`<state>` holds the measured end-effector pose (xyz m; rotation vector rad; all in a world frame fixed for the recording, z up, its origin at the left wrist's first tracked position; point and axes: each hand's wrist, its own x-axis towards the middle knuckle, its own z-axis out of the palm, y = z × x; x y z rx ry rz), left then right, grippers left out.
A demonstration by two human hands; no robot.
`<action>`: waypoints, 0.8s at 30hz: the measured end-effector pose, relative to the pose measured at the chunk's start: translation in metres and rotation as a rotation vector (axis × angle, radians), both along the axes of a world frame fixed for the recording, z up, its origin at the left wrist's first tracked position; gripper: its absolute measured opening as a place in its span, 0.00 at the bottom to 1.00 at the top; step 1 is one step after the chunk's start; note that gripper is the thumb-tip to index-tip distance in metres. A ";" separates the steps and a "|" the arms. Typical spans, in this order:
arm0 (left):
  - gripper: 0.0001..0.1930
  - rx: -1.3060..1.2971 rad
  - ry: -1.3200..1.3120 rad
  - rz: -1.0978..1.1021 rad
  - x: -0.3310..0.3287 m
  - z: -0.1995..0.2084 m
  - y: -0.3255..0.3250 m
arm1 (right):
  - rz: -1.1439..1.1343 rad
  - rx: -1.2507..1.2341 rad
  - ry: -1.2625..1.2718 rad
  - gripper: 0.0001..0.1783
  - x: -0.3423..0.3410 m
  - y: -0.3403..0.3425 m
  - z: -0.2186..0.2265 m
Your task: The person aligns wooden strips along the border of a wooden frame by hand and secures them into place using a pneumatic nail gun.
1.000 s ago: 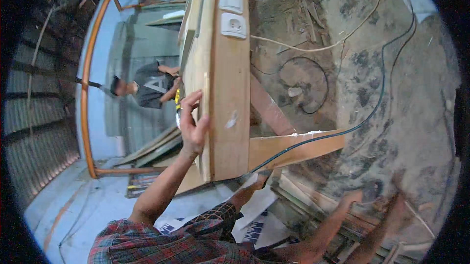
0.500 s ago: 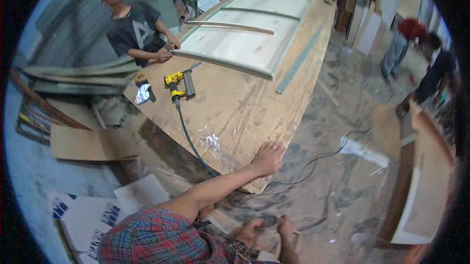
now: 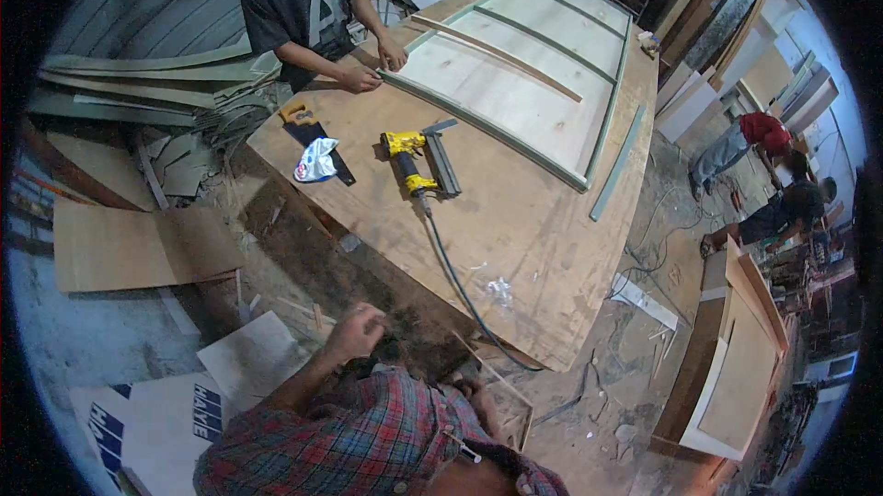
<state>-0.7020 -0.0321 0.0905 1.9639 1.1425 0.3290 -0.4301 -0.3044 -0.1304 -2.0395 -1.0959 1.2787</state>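
Off the table's near left edge, my left hand (image 3: pixel 357 330) is raised with its fingers curled in and nothing visible in them. Dim skin shows beside my plaid shirt (image 3: pixel 368 422), but I cannot make out whether it is my right hand. On the plywood-topped table (image 3: pixel 515 284) lies a yellow and black nail gun (image 3: pixel 412 163), its dark air hose (image 3: pixel 451 266) running over the near edge. Left of it are a handsaw (image 3: pixel 299 119) with a yellow handle and a crumpled silver packet (image 3: pixel 316 161) partly covering the blade.
A co-worker (image 3: pixel 308 17) has both hands at the corner of a pale panel with green-edged strips (image 3: pixel 497 82). A loose green strip (image 3: pixel 616 165) lies beside it. Two people (image 3: pixel 759 151) bend at the right, near a wooden box-like piece (image 3: pixel 736 367). Boards (image 3: pixel 138 248) lie at left.
My left hand has left the table's near right corner and swung left, off the table. The view has shifted, so the table sits farther right. The co-worker's hands remain at the panel corner.
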 end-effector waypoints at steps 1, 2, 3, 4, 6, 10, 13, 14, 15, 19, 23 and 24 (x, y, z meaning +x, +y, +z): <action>0.13 -0.009 -0.008 -0.050 -0.009 -0.007 0.023 | 0.111 0.111 -0.103 0.21 0.004 0.013 -0.015; 0.14 0.086 0.032 0.040 -0.036 -0.022 0.042 | 0.124 0.102 -0.015 0.19 -0.006 0.047 0.020; 0.16 0.178 0.065 0.123 -0.054 -0.031 0.056 | 0.127 0.088 0.064 0.17 -0.016 0.083 0.070; 0.16 0.175 0.076 0.130 -0.061 -0.029 0.071 | 0.125 0.072 0.140 0.16 -0.024 0.119 0.124; 0.17 0.188 0.014 0.204 -0.051 -0.021 0.110 | 0.174 0.182 0.191 0.17 -0.025 0.169 0.177; 0.16 0.055 -0.179 0.261 -0.006 0.001 0.168 | 0.204 0.285 0.189 0.17 -0.012 0.284 0.238; 0.20 -0.111 -0.310 0.223 0.017 -0.028 0.214 | 0.074 0.453 0.181 0.17 0.007 0.392 0.194; 0.22 -0.235 -0.454 0.190 0.019 -0.033 0.222 | 0.081 0.464 0.156 0.20 0.005 0.437 0.201; 0.25 -0.262 -0.416 0.155 0.025 -0.026 0.233 | 0.081 0.458 0.127 0.23 0.004 0.474 0.212; 0.25 -0.145 -0.220 0.091 0.035 0.013 0.289 | 0.148 0.553 -0.167 0.42 -0.005 0.604 0.260; 0.25 -0.244 -0.336 0.101 0.014 -0.007 0.323 | 0.130 0.556 -0.149 0.41 -0.008 0.662 0.263; 0.25 -0.245 -0.328 0.086 0.003 -0.020 0.333 | 0.113 0.556 -0.148 0.41 -0.009 0.662 0.256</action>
